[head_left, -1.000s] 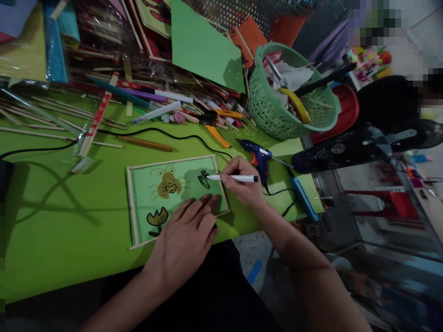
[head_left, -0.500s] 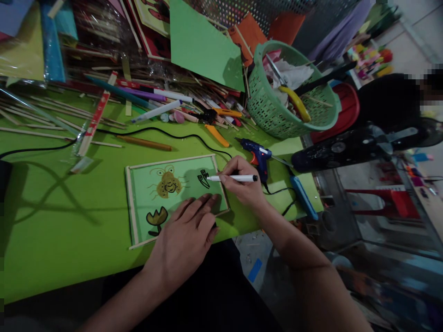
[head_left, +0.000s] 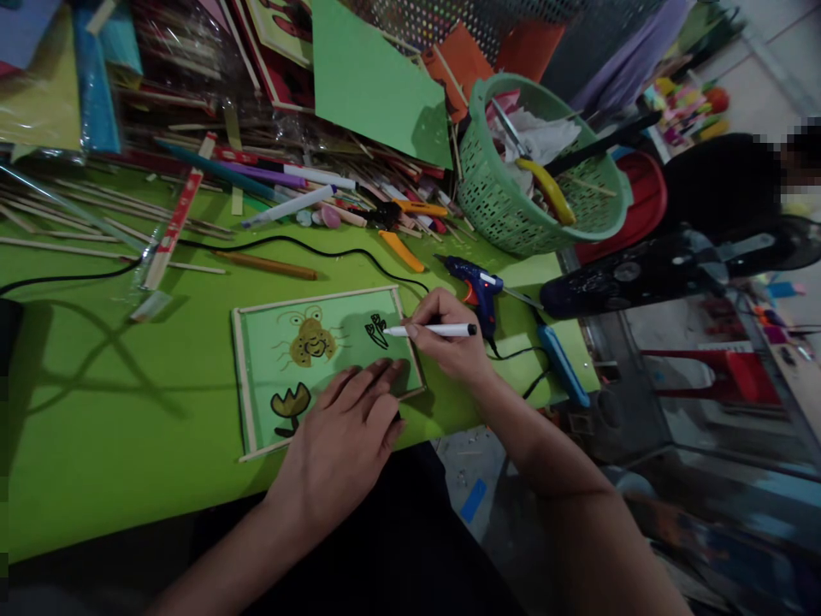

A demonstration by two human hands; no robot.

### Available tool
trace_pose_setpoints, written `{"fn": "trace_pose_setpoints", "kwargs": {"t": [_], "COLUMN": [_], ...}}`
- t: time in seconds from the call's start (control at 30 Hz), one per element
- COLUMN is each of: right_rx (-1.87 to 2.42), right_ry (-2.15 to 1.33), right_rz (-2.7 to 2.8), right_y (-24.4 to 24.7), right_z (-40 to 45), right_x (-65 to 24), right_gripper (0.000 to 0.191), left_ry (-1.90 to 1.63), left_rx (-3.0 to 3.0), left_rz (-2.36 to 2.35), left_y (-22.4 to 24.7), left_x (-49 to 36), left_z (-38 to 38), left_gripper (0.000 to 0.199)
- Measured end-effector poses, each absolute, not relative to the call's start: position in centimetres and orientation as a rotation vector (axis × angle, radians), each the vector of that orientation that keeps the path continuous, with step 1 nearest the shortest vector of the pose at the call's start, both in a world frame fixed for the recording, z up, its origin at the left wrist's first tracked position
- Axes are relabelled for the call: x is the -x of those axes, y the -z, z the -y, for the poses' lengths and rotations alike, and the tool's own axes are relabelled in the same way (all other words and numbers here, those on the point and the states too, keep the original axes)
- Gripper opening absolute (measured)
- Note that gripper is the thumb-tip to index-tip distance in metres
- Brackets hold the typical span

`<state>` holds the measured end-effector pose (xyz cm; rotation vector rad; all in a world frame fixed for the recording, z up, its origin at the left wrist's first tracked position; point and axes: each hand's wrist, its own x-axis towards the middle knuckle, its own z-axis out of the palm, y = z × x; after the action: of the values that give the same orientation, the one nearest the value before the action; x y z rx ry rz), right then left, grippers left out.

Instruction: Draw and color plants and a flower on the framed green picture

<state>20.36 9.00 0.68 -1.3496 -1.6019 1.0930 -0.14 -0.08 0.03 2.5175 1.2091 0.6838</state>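
White marker (head_left: 442,329) sits pinched in the right hand's (head_left: 445,338) grip; left hand (head_left: 350,428) lies palm-down, fingers together.

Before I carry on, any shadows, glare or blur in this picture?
Head view: dim overall, with soft shadows across the green table left of the framed drawing; head view: glare on the plastic wrap at upper left; head view: the red item at far right looks blurred.

Stick-framed green card (head_left: 352,312) flat on the tabletop (head_left: 128,445), black-ended white marker (head_left: 454,329) tip-first at a small black drawing (head_left: 376,331).
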Motion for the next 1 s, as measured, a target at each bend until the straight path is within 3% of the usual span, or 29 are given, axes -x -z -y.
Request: {"fn": "trace_pose_setpoints", "kwargs": {"t": [1.0], "right_rx": [1.273], "right_ry": [-1.186], "right_rz": [1.555], "right_y": [-1.47], "right_z": [-9.21], "right_x": [-20.15], "right_gripper": [0.019], "left_ry": [-0.670], "left_rx": [-2.549], "left_rz": [-1.203], "left_y": [0.00], "left_x": [0.25], "left_z": [0.06], "left_gripper": [0.019]}}
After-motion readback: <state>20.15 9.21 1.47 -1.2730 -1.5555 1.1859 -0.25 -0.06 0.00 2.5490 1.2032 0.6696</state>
